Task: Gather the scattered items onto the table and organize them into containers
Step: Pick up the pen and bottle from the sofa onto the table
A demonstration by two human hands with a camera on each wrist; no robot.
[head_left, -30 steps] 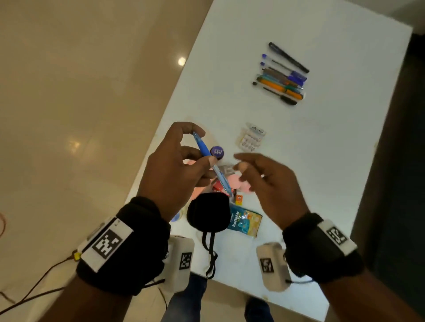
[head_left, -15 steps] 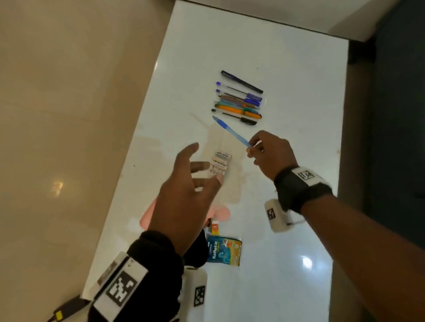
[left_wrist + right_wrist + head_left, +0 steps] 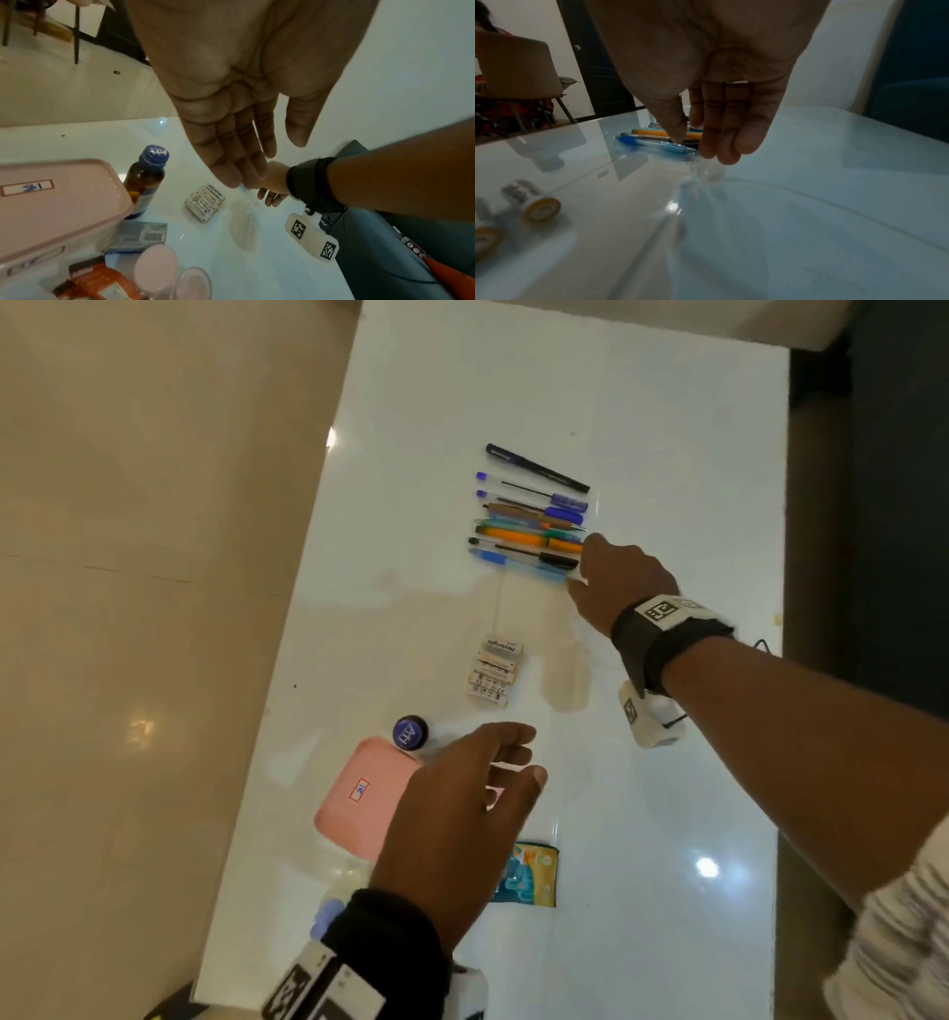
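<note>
A blue pen point(image 3: 518, 563) point(image 3: 654, 143) lies on the white table point(image 3: 667, 454) as the nearest one in a row of several pens point(image 3: 534, 516). My right hand point(image 3: 583, 567) point(image 3: 698, 148) is at the pen's right end. Its thumb tip rests on or just above the barrel, the fingers hang straight beside the pen's tip, and nothing is held. My left hand point(image 3: 524, 757) point(image 3: 264, 162) hovers with straight, empty fingers over the pink lidded container point(image 3: 359, 798) point(image 3: 51, 203). Several white batteries point(image 3: 494, 672) point(image 3: 205, 200) lie between the hands.
A brown bottle with a blue cap point(image 3: 410, 732) point(image 3: 146, 178) stands beside the container. A teal sachet point(image 3: 529, 875), an orange packet point(image 3: 97, 282), a silver pack point(image 3: 140, 236) and pink round lids point(image 3: 156, 266) lie near the front. The table's left edge drops to the floor.
My right hand took the blue pen from my left, carried it to the pen row and laid it down. My left hand opened and dropped back over the pink container.
</note>
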